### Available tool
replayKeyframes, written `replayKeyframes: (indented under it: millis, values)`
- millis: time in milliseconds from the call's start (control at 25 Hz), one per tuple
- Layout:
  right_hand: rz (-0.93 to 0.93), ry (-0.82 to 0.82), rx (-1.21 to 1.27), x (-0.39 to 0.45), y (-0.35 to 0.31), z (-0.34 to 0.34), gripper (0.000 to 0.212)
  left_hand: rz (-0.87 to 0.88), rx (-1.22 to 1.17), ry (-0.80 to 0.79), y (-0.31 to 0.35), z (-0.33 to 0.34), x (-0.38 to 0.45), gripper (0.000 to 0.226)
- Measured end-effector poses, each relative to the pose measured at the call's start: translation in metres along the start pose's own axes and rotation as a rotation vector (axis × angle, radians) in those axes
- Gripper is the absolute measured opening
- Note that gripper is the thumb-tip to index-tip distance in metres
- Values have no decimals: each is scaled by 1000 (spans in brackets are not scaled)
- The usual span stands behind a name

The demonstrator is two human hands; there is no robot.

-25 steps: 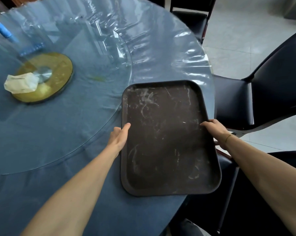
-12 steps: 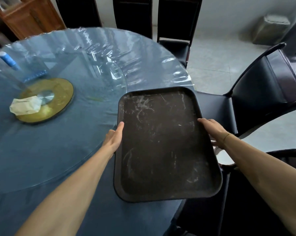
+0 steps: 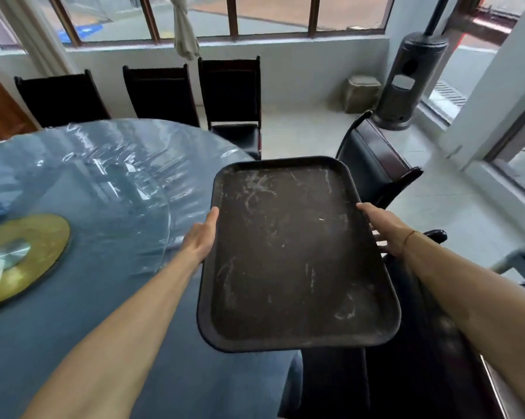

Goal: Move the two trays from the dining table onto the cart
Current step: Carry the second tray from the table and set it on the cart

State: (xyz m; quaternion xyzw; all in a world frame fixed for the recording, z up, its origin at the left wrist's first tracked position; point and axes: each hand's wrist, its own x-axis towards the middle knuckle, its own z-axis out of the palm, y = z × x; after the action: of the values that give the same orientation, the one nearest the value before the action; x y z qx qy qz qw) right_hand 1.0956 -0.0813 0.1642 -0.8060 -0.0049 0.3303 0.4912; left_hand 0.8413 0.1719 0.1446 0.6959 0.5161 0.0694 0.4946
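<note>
A dark brown scuffed tray [image 3: 294, 252] is held in the air past the right edge of the round dining table [image 3: 83, 297]. My left hand [image 3: 201, 235] grips its left rim. On the opposite rim is my right hand [image 3: 383, 229], fingers under the tray. The tray is roughly level and carries nothing. No second tray or cart is recognisable in view.
The table has a blue cloth under clear plastic, a glass turntable [image 3: 104, 213] and a yellow hub [image 3: 19, 255]. Black chairs stand behind the table [image 3: 161, 95] and at its right [image 3: 373, 167]. A patio heater [image 3: 412, 83] stands by the window. A grey metal bar [image 3: 518, 255] shows at the right edge.
Both hands lifted the tray off the table and carried it rightward past the table's edge. The view tilted up and now shows the window wall and chairs.
</note>
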Motion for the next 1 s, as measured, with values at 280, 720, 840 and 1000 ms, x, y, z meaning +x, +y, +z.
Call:
replayKeyframes:
  millis: [280, 720, 840, 1000]
  values:
    - [1, 108, 170, -52, 31, -164, 38, 243, 71, -95, 108, 98, -59, 93]
    - [46, 456, 340, -174, 163, -435, 44, 485, 128, -402, 230, 353, -209, 85]
    - [69, 558, 397, -211, 210, -487, 47, 634, 265, -485, 250, 423, -250, 66]
    - [122, 678, 474, -251, 266, -532, 44, 701, 335, -612, 267, 503, -303, 66]
